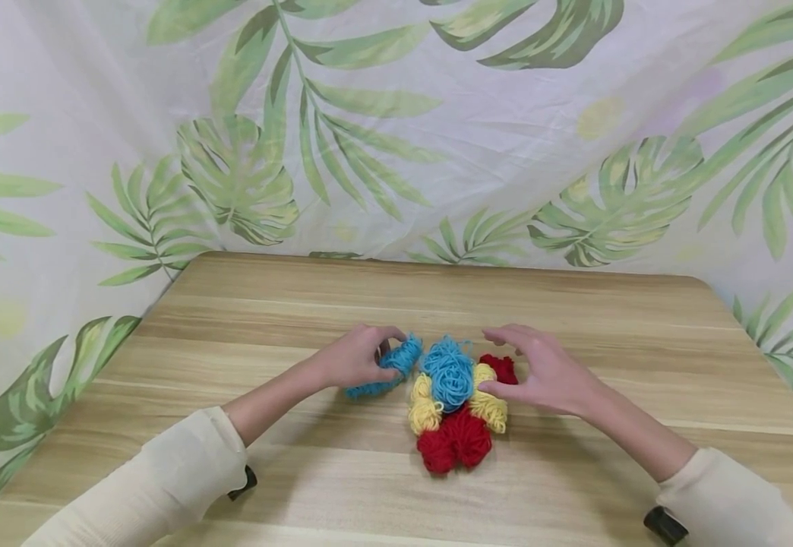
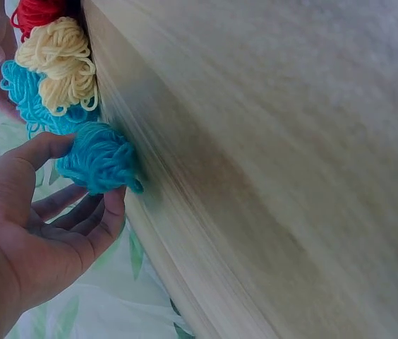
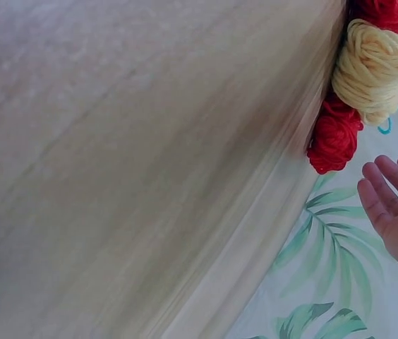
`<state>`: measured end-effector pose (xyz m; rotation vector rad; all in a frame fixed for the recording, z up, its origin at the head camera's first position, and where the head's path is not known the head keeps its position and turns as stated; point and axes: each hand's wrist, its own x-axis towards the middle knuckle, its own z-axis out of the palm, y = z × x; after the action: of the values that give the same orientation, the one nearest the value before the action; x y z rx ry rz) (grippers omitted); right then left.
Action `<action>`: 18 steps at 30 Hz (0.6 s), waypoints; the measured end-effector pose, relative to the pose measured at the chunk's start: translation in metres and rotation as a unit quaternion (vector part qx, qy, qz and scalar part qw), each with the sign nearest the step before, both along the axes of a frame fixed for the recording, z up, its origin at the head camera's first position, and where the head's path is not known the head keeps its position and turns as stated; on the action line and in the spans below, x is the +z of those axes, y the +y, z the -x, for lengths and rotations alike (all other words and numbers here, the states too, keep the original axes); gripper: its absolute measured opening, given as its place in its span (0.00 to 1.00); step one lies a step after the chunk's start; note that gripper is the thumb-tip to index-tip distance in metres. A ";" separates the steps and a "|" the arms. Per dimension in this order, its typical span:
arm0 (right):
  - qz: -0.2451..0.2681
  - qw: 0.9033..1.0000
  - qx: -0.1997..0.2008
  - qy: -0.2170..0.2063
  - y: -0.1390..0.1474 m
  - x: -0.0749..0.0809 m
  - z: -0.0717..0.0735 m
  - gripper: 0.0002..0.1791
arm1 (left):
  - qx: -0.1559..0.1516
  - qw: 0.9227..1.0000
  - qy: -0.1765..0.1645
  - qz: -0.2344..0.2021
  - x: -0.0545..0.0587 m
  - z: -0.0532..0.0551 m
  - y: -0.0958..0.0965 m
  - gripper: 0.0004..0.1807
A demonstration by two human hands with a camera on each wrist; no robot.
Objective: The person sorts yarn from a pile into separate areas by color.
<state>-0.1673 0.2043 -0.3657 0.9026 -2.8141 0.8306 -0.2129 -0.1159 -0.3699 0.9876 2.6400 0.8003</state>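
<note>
Two cream sleeves come nearest the head camera, each behind its grip, with a dark object showing beneath the left cuff and another beneath the right. The left grip pinches a blue yarn bundle between thumb and fingers. This bundle is longer than wide; its long axis slants from a near end below the left grip to a far end just beyond the fingertips, pointing away and to the right. The fingers cover part of it, and whether it bears on the worktop is hard to tell.

The right grip is spread, its fingers fairly straight and holding nothing. Its thumb overlaps a yellow bundle in the head view; contact cannot be told. A dark red bundle lies between that thumb and the fingers.

Between the grips, a looped blue bundle lies just beside the pinched one, with yellow yarn on its left. Two red bundles lie together nearer the person than either grip. Beyond both grips hangs a leaf-patterned cloth.
</note>
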 end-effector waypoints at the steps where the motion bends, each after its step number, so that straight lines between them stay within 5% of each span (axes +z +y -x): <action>1: 0.002 1.000 0.002 -0.001 0.000 0.000 0.000 0.42 | 0.001 1.000 -0.004 -0.002 0.000 0.001 -0.001 0.28; 7: 0.015 1.000 0.012 -0.007 -0.004 0.002 0.002 0.43 | 0.027 0.999 -0.027 -0.013 0.002 0.005 -0.007 0.27; 18: 0.012 0.999 0.035 0.003 -0.012 0.005 0.004 0.44 | 0.061 0.997 -0.018 -0.049 0.001 0.015 -0.026 0.24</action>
<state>-0.1717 0.1927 -0.3609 1.0036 -2.7758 0.8678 -0.2274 -0.1419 -0.3691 0.8335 2.6724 0.9747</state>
